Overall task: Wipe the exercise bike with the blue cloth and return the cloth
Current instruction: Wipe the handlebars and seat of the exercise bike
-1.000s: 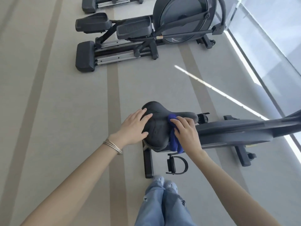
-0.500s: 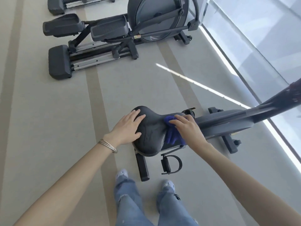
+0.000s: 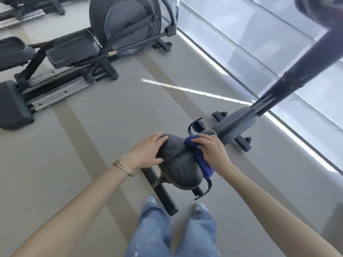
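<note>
The exercise bike's black saddle [image 3: 179, 164] is at the centre of the head view, its grey frame [image 3: 239, 123] running up to the right towards a dark post. My left hand [image 3: 146, 151] rests flat on the saddle's left side, fingers straight. My right hand [image 3: 211, 149] presses the blue cloth [image 3: 204, 164] against the saddle's right side near the nose. The cloth hangs down below my palm; part of it is hidden under the hand.
An elliptical trainer [image 3: 83, 52] stands on the grey floor at the upper left. A glass wall [image 3: 278, 43] runs along the right. The bike's rear floor bar [image 3: 161, 191] and a strapped pedal [image 3: 204, 190] lie just ahead of my feet [image 3: 151, 200].
My view has swung so the bike's frame and post rise to the upper right. My right hand has slid the cloth forward along the saddle's right side. My left hand stays on the saddle.
</note>
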Demonstrator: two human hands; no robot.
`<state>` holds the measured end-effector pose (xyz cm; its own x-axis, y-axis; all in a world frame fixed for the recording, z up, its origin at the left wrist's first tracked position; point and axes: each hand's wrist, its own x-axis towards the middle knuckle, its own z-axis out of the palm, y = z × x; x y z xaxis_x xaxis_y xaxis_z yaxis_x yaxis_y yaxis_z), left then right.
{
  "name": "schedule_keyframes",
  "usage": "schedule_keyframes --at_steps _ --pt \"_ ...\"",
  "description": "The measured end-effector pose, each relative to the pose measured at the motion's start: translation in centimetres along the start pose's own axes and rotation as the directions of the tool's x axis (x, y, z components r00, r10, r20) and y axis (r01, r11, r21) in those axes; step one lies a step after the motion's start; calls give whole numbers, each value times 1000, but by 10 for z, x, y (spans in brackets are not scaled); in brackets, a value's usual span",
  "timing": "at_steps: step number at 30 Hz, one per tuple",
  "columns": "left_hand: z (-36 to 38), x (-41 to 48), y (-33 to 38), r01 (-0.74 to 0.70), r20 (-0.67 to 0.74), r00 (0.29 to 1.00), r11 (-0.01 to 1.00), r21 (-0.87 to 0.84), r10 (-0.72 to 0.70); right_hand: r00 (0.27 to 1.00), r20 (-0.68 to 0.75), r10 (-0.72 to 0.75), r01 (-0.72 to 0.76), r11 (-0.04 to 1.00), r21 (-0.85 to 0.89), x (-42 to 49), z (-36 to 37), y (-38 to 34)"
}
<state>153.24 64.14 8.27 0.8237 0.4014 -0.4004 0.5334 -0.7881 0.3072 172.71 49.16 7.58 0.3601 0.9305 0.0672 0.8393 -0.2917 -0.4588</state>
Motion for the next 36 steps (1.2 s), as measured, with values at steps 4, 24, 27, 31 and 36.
schedule_keyframes --at_steps 4,24,27,31,36 --pt "0 5 -7 -97 21 995 995 9 96 961 -107 256 -254 967 31 -2 13 -26" --pt "4 7 -2 -92 35 995 992 91 89 910 -146 387 -372 921 118 -58 21 -53" --pt "1 8 4 -80 41 996 991 107 76 927 -162 338 -320 939 127 -102 30 -60" --pt "1 6 4 -65 47 997 994 93 60 938 -126 322 -297 937 185 -127 32 -67" --pt "1 6 1 -68 49 997 996 53 66 884 -140 446 -400 876 268 -78 19 -54"
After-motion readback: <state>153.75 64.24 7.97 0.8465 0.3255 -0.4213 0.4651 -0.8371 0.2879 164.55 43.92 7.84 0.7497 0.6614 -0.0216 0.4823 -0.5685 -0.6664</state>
